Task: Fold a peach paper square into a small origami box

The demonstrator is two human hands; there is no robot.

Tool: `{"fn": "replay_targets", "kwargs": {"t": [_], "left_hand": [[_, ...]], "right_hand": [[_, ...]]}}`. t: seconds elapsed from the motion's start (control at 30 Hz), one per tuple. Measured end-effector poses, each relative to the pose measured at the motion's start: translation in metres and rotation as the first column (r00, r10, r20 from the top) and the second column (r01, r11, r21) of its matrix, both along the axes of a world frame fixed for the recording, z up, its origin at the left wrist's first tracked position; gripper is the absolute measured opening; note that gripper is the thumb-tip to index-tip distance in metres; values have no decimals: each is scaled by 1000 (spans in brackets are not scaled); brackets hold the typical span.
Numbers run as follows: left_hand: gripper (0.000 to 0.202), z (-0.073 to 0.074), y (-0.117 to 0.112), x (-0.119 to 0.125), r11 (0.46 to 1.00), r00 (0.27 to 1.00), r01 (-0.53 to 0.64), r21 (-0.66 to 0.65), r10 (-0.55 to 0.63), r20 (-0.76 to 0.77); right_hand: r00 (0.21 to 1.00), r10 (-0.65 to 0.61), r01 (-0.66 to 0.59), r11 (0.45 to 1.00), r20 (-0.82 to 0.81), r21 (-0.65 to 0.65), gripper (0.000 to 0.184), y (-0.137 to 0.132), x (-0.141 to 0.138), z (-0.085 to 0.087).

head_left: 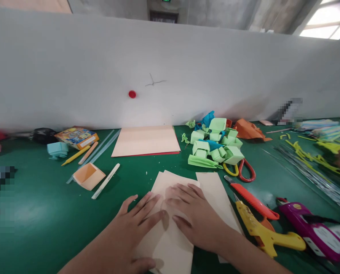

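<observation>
A folded sheet of pale peach paper lies on the green table right in front of me. My left hand rests flat on its left side with fingers stretched out across it. My right hand presses flat on the paper's middle, fingers spread and pointing left. A second peach strip lies just to the right, partly under my right wrist.
A peach sheet over a red one lies further back. Folded green paper pieces are piled at centre right with scissors. An orange cutter, yellow glue gun and purple glue gun sit right. A small orange paper box, pens and a white wall lie left and behind.
</observation>
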State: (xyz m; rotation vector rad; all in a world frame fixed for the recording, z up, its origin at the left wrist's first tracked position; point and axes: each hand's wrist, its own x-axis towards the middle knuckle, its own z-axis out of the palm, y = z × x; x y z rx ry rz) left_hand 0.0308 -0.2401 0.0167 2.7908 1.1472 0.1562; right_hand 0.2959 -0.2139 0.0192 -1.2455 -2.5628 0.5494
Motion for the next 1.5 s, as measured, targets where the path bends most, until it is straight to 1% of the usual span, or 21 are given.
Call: {"fn": "replay_targets", "kwargs": {"t": [0.1, 0.2, 0.3, 0.37, 0.47, 0.53, 0.67, 0.8, 0.9, 0.97, 1.03, 1.17, 1.3, 1.37, 1.5], "left_hand": [[93, 5, 5, -1, 994, 996, 81, -77, -84, -33], [103, 7, 11, -2, 988, 993, 103, -117, -109, -51], [99, 1, 16, -1, 993, 995, 83, -84, -86, -39], [93, -4, 17, 2, 998, 998, 50, -43, -51, -30], [89, -10, 18, 9, 1000, 1000, 9, 4, -9, -21], [90, -11, 18, 12, 1000, 1000, 7, 19, -6, -13], [92, -11, 17, 13, 999, 1000, -6, 47, 6, 2], [93, -10, 15, 8, 998, 999, 33, 51, -33, 5], [81, -9, 13, 2, 999, 999, 36, 35, -37, 19], [67, -8, 12, -2, 1000, 1000, 5, 24, -5, 21], [60, -6, 11, -4, 1000, 1000, -9, 13, 9, 20], [60, -5, 11, -4, 1000, 1000, 4, 1, -4, 29], [60, -5, 10, -3, 999, 999, -44, 15, 44, 10], [59, -4, 9, -3, 999, 999, -44, 7, 44, 7], [66, -3, 11, -5, 999, 998, -45, -12, 45, 37]], "right_hand": [[999, -15, 14, 999, 31, 43, 44, 4, 4, -1], [998, -12, 7, 997, 57, 82, 40, 9, 8, -3], [998, -18, 11, 993, 64, 114, 34, 14, 11, -4], [997, -58, 49, 989, 61, 141, 33, 15, 11, -3], [991, -132, 124, 975, 35, 183, 37, 9, 7, 0], [991, -134, 127, 973, 25, 192, 40, 1, 3, 2], [996, -75, 69, 988, 42, 138, 51, -12, -3, 2], [998, -30, 27, 998, 47, 65, 61, -14, -3, 0], [999, -2, 1, 1000, 51, 24, 64, -13, 0, 0], [998, 25, -25, 1000, 53, -1, 66, -12, 1, 0], [998, 44, -43, 999, 52, -18, 66, -12, 1, 1], [998, 47, -45, 998, 51, -39, 66, -12, 1, 4], [998, 48, -46, 998, 51, -42, 64, -12, 1, 4], [998, 50, -48, 998, 47, -39, 63, -12, 1, 3], [997, 61, -60, 998, 50, -29, 65, -11, 2, 1]]}}
